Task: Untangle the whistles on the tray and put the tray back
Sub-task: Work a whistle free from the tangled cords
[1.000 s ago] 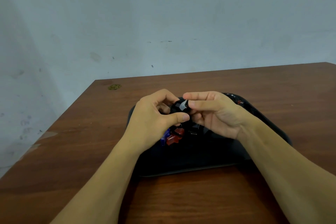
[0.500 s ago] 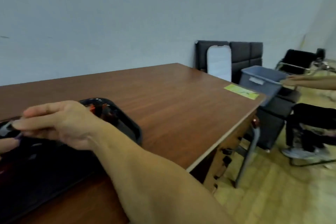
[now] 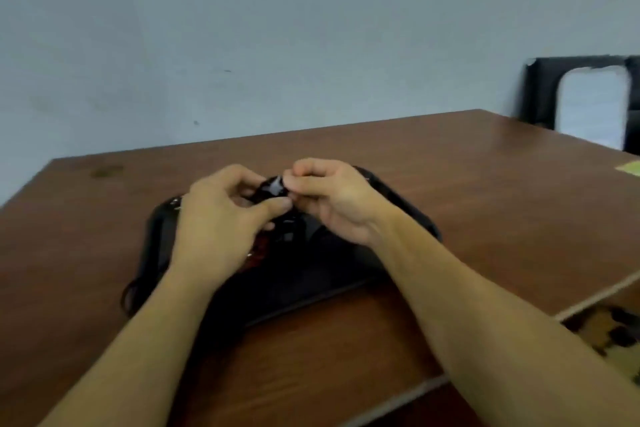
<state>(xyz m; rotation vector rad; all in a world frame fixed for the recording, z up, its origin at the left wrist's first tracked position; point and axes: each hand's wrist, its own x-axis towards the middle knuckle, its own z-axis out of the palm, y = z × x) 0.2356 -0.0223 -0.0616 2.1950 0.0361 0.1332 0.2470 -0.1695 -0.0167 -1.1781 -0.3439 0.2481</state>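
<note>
Both hands working 1 black whistle (image 3: 272, 188) above the tray (image 3: 415, 215)

Here we are mid-untangle: the black whistle sits lifted just over the tray's far middle, pinched from 2 sides, left hand (image 3: 221, 222) with thumb and curled fingers clamped on its near-left side, right hand (image 3: 334, 199) with curled fingers pinching its right end. It looks small, light and hard, probably slick plastic, so hold the body and tease the soft cord (image 3: 130, 291), which loops over the tray's left edge. More whistles, 1 reddish (image 3: 254, 255), lie blurred under the left palm. The tray rests on the wooden table (image 3: 485, 184), nearer its front edge. Half a second ago the view had swung right towards chairs and a bin; now it is centred on the hands, same grip as 1 second back.
</note>
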